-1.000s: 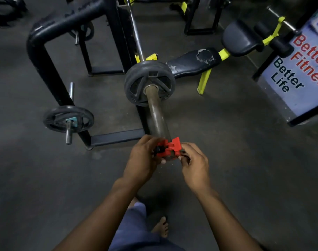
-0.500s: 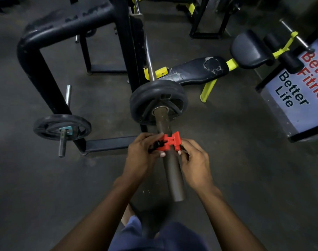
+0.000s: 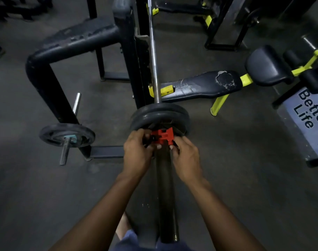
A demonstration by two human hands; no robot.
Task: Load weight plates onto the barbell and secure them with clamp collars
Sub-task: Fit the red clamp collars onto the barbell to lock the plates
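A barbell (image 3: 167,192) rests on a black rack, its thick sleeve pointing toward me. Two black weight plates (image 3: 160,115) sit on the sleeve against the bar's collar. A red clamp collar (image 3: 163,136) is on the sleeve, right up against the outer plate. My left hand (image 3: 137,153) grips the collar's left side, where a black lever part shows. My right hand (image 3: 186,158) pinches its right side. The part of the sleeve under the collar is hidden by my fingers.
A black rack frame (image 3: 73,44) stands to the left, with a spare plate (image 3: 66,134) on its storage peg. A worn black bench (image 3: 205,86) with yellow legs lies behind right. A printed sign (image 3: 306,113) stands at far right. Dark floor all around; my bare foot shows below.
Both hands have slid the red collar along the sleeve away from me, from near the sleeve's end up to the outer plate. The camera has moved closer over the bar.
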